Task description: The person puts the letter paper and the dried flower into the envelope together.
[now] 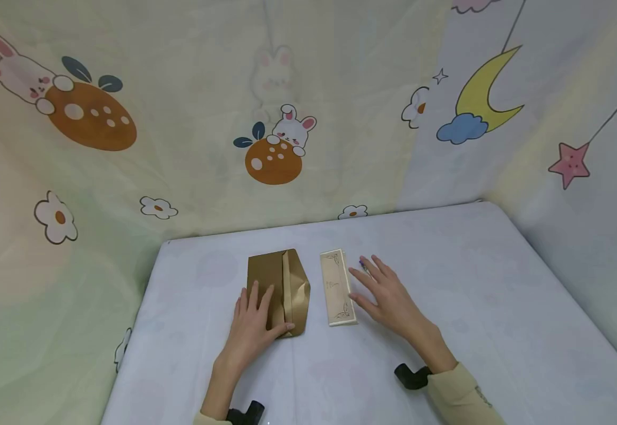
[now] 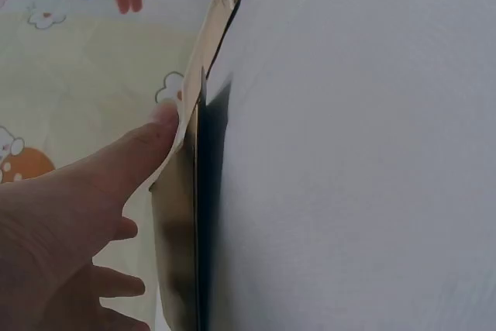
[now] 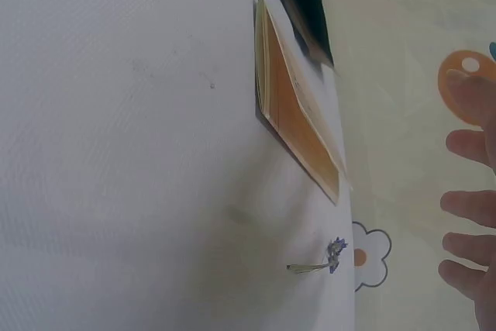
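Observation:
A gold envelope lies on the table with its pointed flap opened out to the right. My left hand rests on its lower part, fingers spread, the thumb by the flap; the left wrist view has the thumb at the envelope's edge. To the right is a cream folded card with ornamental corners, its layers slightly apart in the right wrist view. Over the table beside the card's right edge, my right hand has its fingers spread and holds nothing. Beneath it lies a small sprig of purple flowers.
A white cloth covers the table. Behind and at both sides hang fabric walls printed with rabbits, flowers and a moon. Black wrist-worn pieces stick out beside the right wrist and the left.

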A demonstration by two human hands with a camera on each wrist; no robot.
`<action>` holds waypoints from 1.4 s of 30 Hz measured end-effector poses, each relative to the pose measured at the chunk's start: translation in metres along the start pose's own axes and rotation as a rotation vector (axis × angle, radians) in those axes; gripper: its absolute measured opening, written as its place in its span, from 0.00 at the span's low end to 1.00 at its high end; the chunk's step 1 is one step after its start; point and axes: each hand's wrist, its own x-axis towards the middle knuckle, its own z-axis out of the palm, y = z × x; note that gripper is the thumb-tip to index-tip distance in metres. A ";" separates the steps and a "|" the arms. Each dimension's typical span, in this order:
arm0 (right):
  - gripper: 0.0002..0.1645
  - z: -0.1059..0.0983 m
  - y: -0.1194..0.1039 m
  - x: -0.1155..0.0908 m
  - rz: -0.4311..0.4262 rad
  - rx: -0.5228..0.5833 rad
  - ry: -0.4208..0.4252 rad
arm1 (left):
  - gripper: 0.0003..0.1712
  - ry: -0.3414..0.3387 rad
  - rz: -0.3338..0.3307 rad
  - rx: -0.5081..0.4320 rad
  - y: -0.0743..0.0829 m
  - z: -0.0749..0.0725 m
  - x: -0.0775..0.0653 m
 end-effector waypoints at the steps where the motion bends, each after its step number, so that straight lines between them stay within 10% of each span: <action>1: 0.35 0.000 -0.001 0.000 -0.002 0.004 0.001 | 0.57 -0.010 -0.007 -0.001 -0.001 0.001 -0.001; 42: 0.23 0.049 -0.059 0.034 -0.175 0.113 -0.061 | 0.65 -0.033 0.001 0.020 -0.004 0.014 -0.009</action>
